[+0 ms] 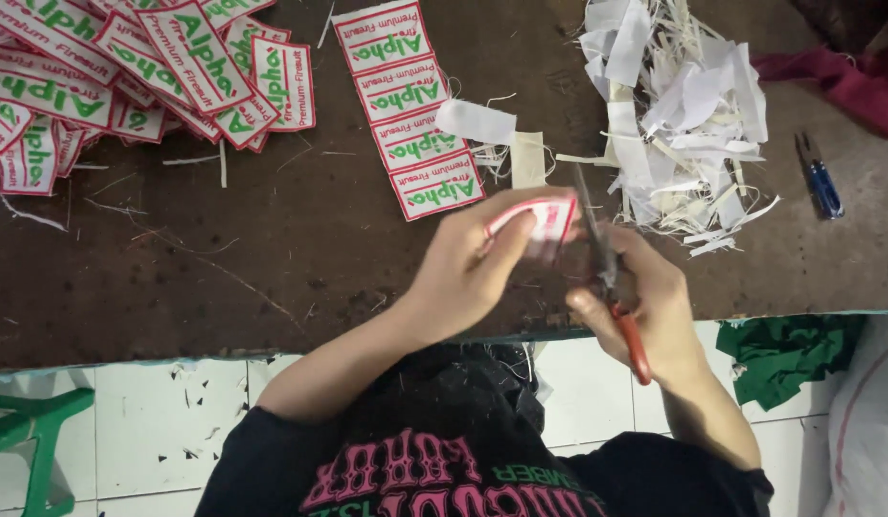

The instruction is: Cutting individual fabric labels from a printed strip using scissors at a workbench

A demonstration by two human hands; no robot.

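White red-bordered label (543, 222) held beside red-handled scissors (612, 278), blades upright.

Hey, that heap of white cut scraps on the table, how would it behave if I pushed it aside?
The pile of white scraps is thin, curled strips lying loosely, so it is probably very light and would likely scatter rather than slide as one mass. Strips already trail off its edge, so some would probably be left behind on the dark table.

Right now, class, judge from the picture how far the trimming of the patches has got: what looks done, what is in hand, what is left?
Done: a heap of trimmed patches lies top left, and a pile of white offcuts top right. In hand: the left hand holds one patch while the right hand works red-handled scissors on it. Left: a strip of four joined patches appears uncut.
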